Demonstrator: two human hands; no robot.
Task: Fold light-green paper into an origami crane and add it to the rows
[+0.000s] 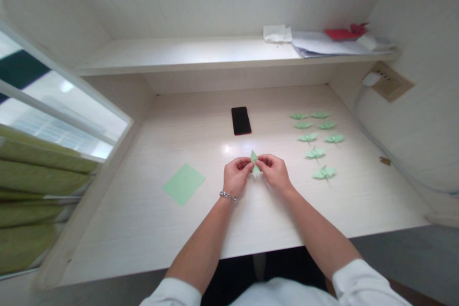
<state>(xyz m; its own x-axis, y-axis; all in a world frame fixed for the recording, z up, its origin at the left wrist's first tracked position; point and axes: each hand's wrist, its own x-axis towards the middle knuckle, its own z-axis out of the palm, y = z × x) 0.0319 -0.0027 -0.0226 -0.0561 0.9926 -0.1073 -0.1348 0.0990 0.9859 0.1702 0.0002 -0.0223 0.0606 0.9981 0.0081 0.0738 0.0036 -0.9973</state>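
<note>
A small folded piece of green paper (254, 157) is pinched between my two hands over the middle of the desk. My left hand (236, 174) grips its left side with thumb and fingers closed; a chain bracelet circles that wrist. On the other side my right hand (274, 171) pinches the paper the same way. The fingertips cover part of the folds. To the left lies a flat square sheet of green paper (184, 184). Several folded green paper cranes stand at the right in two columns, the nearest crane (324, 173) at the front.
A dark phone (241, 121) lies beyond my hands on the desk (143, 229). Above runs a shelf (186, 52) with papers (322, 44), a red paper item (340, 34) and a white tissue (276, 33). A cable (373, 138) hangs along the right wall from a socket (392, 83).
</note>
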